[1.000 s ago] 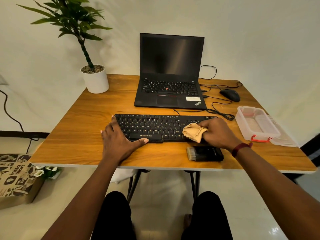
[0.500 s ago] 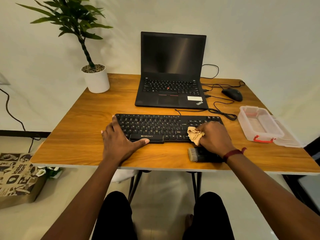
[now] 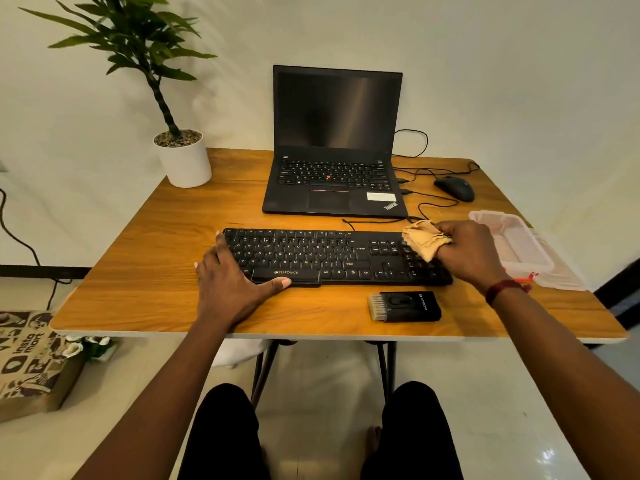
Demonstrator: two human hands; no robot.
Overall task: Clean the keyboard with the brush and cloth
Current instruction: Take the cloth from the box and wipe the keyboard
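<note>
A black keyboard (image 3: 322, 256) lies across the middle of the wooden table (image 3: 145, 278). My left hand (image 3: 232, 285) rests flat on its left end, fingers straight, thumb along the front edge. My right hand (image 3: 469, 252) grips a bunched tan cloth (image 3: 424, 239) over the keyboard's right end, at the number pad. A black brush (image 3: 403, 305) with pale bristles pointing left lies on the table in front of the keyboard, untouched.
An open black laptop (image 3: 332, 181) stands behind the keyboard, with a mouse (image 3: 454, 188) and cables to its right. A clear plastic box (image 3: 512, 237) with a red clasp sits at the right edge. A potted plant (image 3: 183, 157) occupies the back left corner.
My right hand has carried the cloth from the keyboard's lower right area up and rightward to the far right end. The brush is now uncovered. My left hand has stayed put.
</note>
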